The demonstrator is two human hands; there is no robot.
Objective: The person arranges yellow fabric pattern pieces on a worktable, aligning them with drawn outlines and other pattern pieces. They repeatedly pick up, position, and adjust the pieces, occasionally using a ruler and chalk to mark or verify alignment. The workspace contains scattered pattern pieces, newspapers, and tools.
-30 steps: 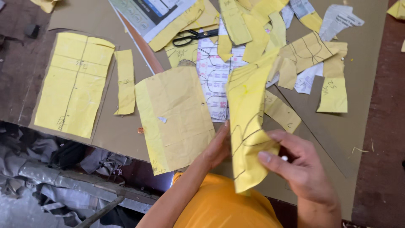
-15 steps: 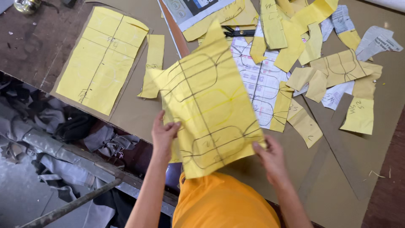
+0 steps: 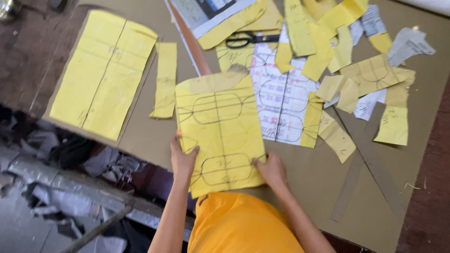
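A yellow paper sheet [image 3: 219, 131] with drawn pen outlines lies flat on the brown cardboard surface [image 3: 375, 197] in front of me. My left hand [image 3: 183, 158] presses on its lower left edge, fingers spread. My right hand [image 3: 271, 169] rests on its lower right corner. Neither hand grips the sheet; both lie flat on it. A brown sheet peeks out from under the top edge of the yellow one.
A large yellow sheet [image 3: 103, 70] lies at the left, a narrow yellow strip [image 3: 165, 79] beside it. Black scissors [image 3: 246, 40] lie at the top centre among several yellow scraps. A white patterned sheet [image 3: 281, 103] lies right of my sheet. Rubble lies below the table's edge.
One second ago my right hand held the yellow sheet folded upright. It has since been unfolded and laid flat over the brown sheet, and both hands now press it down.
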